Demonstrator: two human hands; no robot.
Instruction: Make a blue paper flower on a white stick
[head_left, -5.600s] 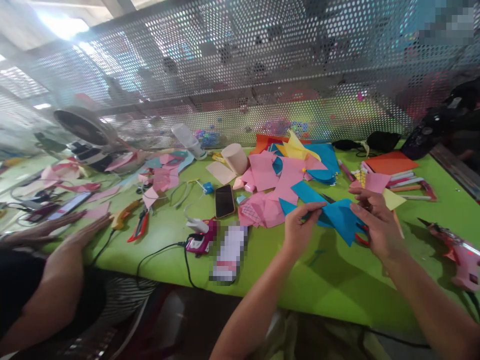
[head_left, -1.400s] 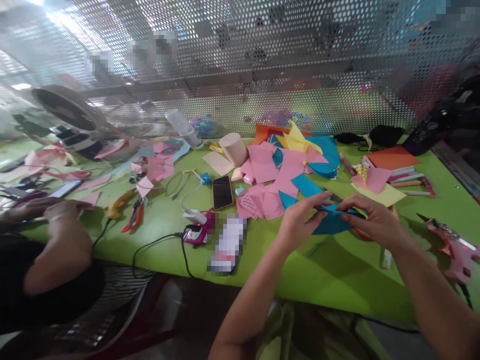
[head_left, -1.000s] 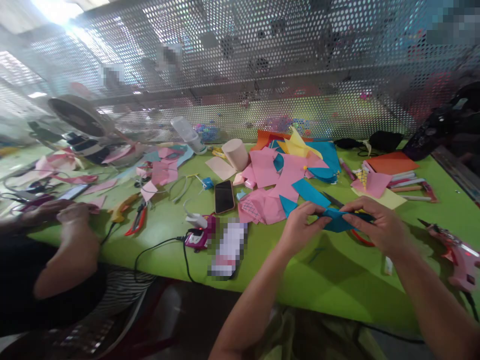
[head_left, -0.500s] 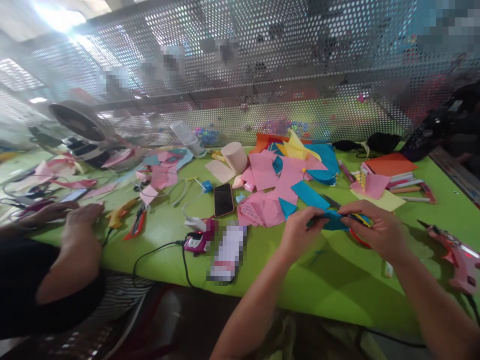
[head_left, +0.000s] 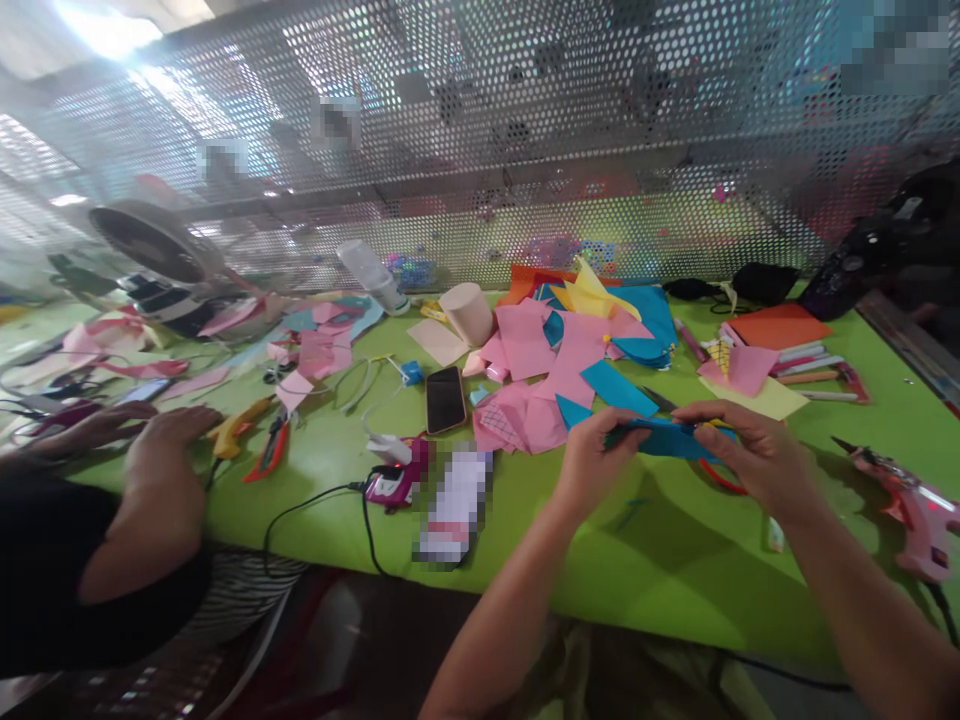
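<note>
A strip of blue sheet material (head_left: 664,438), like paper or felt, is stretched between my two hands above the green table. My left hand (head_left: 592,455) pinches its left end between thumb and fingers. Its right part is gripped by my right hand (head_left: 750,455), the thumb pressed on the near face. Beneath and behind that hand lies a pair of scissors (head_left: 721,478), with a red handle loop and a dark blade showing; the rest is hidden. Flat blue pieces (head_left: 619,390) and pink sheets (head_left: 525,415) lie just beyond my left hand.
A pink glue gun (head_left: 922,525) lies at the right. Left of my hands are a dark phone (head_left: 445,399), a blurred-out phone (head_left: 454,508) and a purple power strip (head_left: 394,485) with cables. Further left, a co-worker's arms (head_left: 161,480) rest near a yellow glue gun (head_left: 236,430).
My hands have moved slightly apart, the left one going left, and more of the blue strip shows between them. The co-worker's hand has shifted a little.
</note>
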